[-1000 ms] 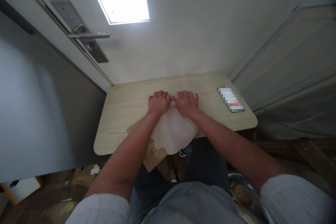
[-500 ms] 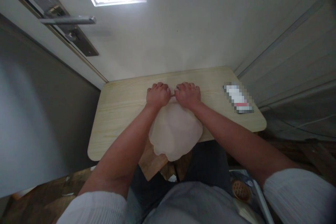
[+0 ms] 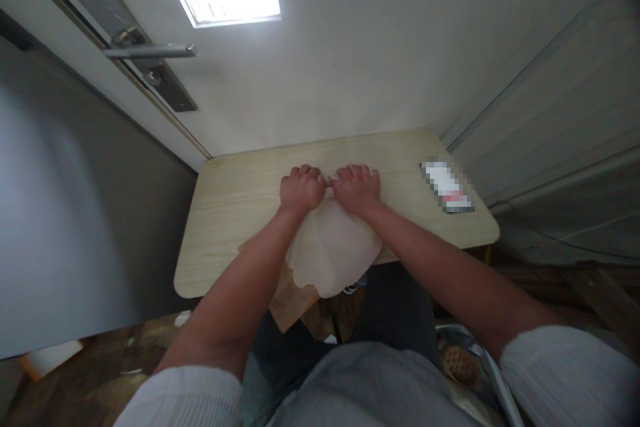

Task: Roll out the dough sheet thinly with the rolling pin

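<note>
Sheet [image 3: 334, 257], pale, nearside of fingers of left hand [image 3: 302, 189], right hand [image 3: 357, 191]; all curled, bunched together; pinch unclear.

Your left hand [image 3: 303, 188] and right hand [image 3: 357, 191] have drawn back a little toward you across the table [image 3: 230, 210]; half a second ago they were nearer its far edge. The gap between your thumbs has narrowed. Below your hands, the pale sheet [image 3: 333, 250] reaches less far toward you, and part of a striped shoe [image 3: 355, 285] shows again beside its lower edge. Beyond your left forearm, a corner of the brown sheet [image 3: 291, 300] has come back into sight.
</note>
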`<state>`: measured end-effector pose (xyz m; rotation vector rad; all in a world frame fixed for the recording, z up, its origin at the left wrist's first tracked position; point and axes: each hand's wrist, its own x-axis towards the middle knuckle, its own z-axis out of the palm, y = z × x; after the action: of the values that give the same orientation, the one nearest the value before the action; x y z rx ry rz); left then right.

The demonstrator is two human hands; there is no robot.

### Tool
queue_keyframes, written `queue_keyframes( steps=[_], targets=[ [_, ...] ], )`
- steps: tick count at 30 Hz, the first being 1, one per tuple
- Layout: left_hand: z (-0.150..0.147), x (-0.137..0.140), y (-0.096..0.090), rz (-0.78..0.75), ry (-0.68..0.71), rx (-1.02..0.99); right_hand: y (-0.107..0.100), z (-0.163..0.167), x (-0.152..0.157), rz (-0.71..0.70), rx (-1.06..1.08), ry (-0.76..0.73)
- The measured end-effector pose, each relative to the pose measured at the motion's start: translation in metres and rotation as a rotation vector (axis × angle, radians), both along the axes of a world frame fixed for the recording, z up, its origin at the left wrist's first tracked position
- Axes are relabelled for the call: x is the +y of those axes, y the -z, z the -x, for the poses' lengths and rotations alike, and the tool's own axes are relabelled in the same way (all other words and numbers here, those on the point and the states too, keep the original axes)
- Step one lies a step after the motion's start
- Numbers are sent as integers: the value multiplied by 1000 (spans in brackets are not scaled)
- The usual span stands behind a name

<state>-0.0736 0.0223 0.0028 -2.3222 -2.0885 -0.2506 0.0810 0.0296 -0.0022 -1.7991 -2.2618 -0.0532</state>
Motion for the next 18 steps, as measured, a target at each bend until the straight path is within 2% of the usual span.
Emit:
queue_keyframes(
  steps=[5, 13, 18],
  targets=[
    [-4, -18, 0, -9, -23, 7, 3, -3, -20, -63, 9, 5],
    [-8, -51, -6, -13, -16, 0, 4, -10, -52, -20, 22, -9],
    [-12, -84, -5, -34, -19, -26, 9, -19, -86, -24, 45, -47]
  ],
)
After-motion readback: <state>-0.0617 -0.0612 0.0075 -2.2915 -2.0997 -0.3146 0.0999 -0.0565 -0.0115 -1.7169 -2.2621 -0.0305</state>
